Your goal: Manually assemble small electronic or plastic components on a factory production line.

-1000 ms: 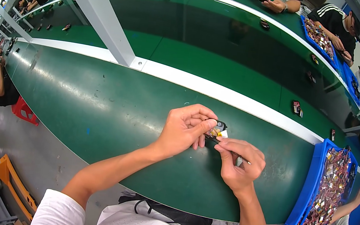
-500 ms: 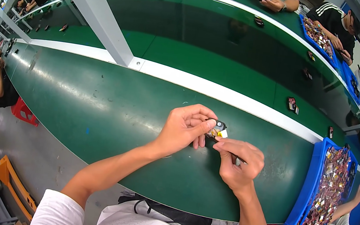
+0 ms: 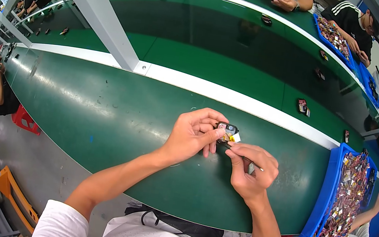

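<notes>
Above the green worktable (image 3: 117,108), my left hand (image 3: 192,131) is closed around a small black-cased electronic device (image 3: 230,128), thumb on its face. The device has its inside showing, with a yellow piece and a white tag on it. My right hand (image 3: 255,167) pinches a thin dark stick-like tool (image 3: 257,166), whose light end sticks out past the fingers. Its working end lies at the device's lower edge, where the fingertips partly hide it. Both hands meet at the device.
A blue bin (image 3: 327,198) full of small wired parts stands at the right. Beyond a white rail (image 3: 194,86), a green conveyor belt (image 3: 216,68) carries several small devices. A grey post (image 3: 97,11) rises at the left. Co-workers sit around.
The devices on the belt have shifted slightly left. The held device is tilted a little differently, and the tool's end shows further out of my right hand.
</notes>
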A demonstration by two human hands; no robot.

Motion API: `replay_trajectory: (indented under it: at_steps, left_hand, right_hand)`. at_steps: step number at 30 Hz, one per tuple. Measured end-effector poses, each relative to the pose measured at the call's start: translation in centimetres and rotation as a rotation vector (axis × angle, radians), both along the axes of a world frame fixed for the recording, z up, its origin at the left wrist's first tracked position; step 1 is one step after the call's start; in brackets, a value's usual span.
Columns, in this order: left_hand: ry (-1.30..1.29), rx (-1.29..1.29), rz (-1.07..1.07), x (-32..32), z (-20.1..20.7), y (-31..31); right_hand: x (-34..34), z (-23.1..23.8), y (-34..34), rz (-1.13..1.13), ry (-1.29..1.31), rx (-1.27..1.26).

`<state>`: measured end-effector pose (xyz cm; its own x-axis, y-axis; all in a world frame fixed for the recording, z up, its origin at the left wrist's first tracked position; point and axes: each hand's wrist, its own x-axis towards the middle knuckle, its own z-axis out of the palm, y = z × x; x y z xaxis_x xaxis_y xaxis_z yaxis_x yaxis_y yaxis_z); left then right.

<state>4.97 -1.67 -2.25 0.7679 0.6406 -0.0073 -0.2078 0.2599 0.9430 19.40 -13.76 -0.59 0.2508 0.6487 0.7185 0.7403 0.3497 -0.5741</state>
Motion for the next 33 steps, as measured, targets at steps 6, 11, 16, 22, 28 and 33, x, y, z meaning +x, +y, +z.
replay_trajectory:
  at_steps: [6,11,16,22,28,33]
  left_hand:
    - [-0.016,-0.005,0.011,0.0,0.1,-0.2]
    - [0.038,-0.012,0.016,0.1,0.0,-0.3]
    - [0.06,-0.009,0.039,0.3,0.0,-0.6]
    - [0.161,0.039,0.055,0.4,0.0,-0.6]
    - [0.158,0.079,0.183,1.5,-0.6,1.0]
    - [0.195,0.219,0.417,5.3,0.0,8.2]
  right_hand:
    - [0.0,-0.1,0.0,0.007,-0.001,0.024]
    - [0.1,-0.2,-0.1,0.04,-0.047,-0.005]
    - [0.0,-0.2,-0.1,0.022,-0.077,-0.023]
    - [0.1,-0.2,-0.1,0.063,-0.126,-0.06]
    - [0.1,-0.1,0.6,0.002,-0.079,0.058]
    - [1.0,0.0,0.1,-0.068,-0.066,0.031]
